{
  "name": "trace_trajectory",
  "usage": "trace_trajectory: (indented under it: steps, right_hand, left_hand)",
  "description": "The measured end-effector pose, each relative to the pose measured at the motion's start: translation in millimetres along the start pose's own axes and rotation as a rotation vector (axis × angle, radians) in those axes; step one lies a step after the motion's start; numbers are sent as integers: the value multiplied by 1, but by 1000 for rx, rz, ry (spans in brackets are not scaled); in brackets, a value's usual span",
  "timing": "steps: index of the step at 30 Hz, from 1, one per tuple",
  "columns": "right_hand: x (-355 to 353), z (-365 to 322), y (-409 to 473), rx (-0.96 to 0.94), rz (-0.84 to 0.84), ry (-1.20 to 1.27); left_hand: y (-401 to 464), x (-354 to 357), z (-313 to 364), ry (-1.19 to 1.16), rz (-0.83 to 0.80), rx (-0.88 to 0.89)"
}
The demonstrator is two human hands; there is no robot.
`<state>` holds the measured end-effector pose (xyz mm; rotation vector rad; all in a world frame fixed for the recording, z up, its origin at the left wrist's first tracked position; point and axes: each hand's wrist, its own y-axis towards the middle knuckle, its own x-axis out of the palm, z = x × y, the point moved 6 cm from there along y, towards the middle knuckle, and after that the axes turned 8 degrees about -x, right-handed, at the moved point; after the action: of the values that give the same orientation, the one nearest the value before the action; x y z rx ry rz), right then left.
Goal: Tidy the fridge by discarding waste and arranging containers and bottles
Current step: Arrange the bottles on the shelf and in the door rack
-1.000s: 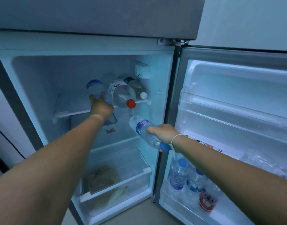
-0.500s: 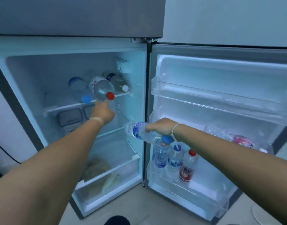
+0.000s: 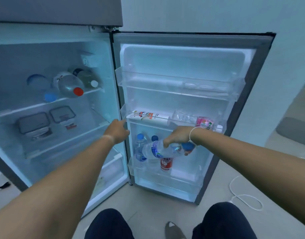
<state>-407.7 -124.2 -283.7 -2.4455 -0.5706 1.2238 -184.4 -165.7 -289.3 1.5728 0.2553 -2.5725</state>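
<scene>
My right hand (image 3: 178, 135) grips a clear water bottle (image 3: 158, 150) with a blue cap, held sideways in front of the door's bottom rack (image 3: 165, 171). Two upright blue-capped bottles (image 3: 140, 147) and a red-labelled bottle (image 3: 166, 163) stand in that rack. My left hand (image 3: 118, 130) holds nothing, fingers loosely apart, at the door's inner edge near the middle door shelf (image 3: 127, 114). On the fridge's top shelf (image 3: 27, 107) lie a red-capped bottle (image 3: 68, 85), a blue-capped bottle (image 3: 38, 85) and a white-capped bottle (image 3: 87, 76). Two lidded containers (image 3: 33, 125) sit on the shelf below.
The middle door shelf holds a carton (image 3: 144, 116) lying flat, a clear bottle (image 3: 184, 117) and a pink-labelled item (image 3: 204, 122). The top door shelf (image 3: 174, 85) looks bare. A white cable (image 3: 243, 195) lies on the floor at right. My knees (image 3: 110, 223) are at the bottom.
My left hand has left the bottles on the top shelf and come down to the door's edge. My right hand has carried the bottle right, over the door's bottom rack. The view has shifted right.
</scene>
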Motion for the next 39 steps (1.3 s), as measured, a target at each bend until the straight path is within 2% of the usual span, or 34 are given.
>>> trace_trajectory:
  steps: [5, 8, 11, 16, 20, 24, 29, 31, 39]
  right_hand:
    - [-13, 40, -10, 87, 26, -47]
    - [-14, 62, -9, 139, 23, -80]
    - [-12, 78, -3, 156, 33, -88]
    - [-3, 98, 12, 169, 55, -104]
    - [4, 108, 27, 157, 58, -181]
    - [4, 114, 43, 154, 84, -279]
    - [12, 112, 63, 112, 115, -433]
    - [14, 112, 70, 82, 143, -470]
    - [25, 117, 107, 134, 212, -342]
  left_hand:
    - [-2, 32, 30, -35, -18, 50]
    - [-5, 32, 42, -93, 134, 48]
    - [-9, 24, 54, -103, 291, 122]
    - [-10, 14, 60, 14, 452, 318]
    - [-9, 4, 60, 66, 562, 398]
    - [-2, 0, 66, 122, 532, 469]
    - [14, 17, 69, 300, 356, 539]
    - [16, 22, 68, 341, 365, 545]
    - [19, 23, 66, 346, 399, 560]
